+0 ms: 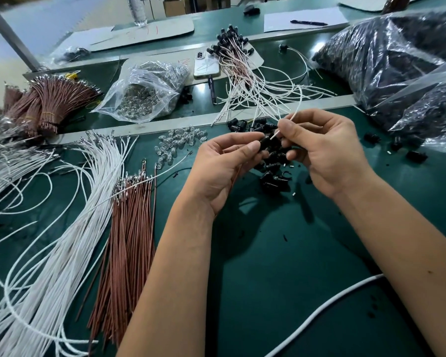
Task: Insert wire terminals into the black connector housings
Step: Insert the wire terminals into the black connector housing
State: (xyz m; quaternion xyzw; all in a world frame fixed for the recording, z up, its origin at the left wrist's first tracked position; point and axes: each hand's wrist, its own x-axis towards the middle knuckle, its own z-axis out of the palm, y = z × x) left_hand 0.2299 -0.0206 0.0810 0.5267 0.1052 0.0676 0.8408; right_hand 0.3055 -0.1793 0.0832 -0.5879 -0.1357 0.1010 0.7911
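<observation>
While bag (pixel 142 94) holds clear bulbs (pixel 137 101).

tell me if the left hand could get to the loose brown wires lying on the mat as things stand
Probably not at once: the left hand grips a black housing while the right hand feeds in a white wire. The brown wires lie uncovered just to its left, so the path looks free once it lets go.
</observation>
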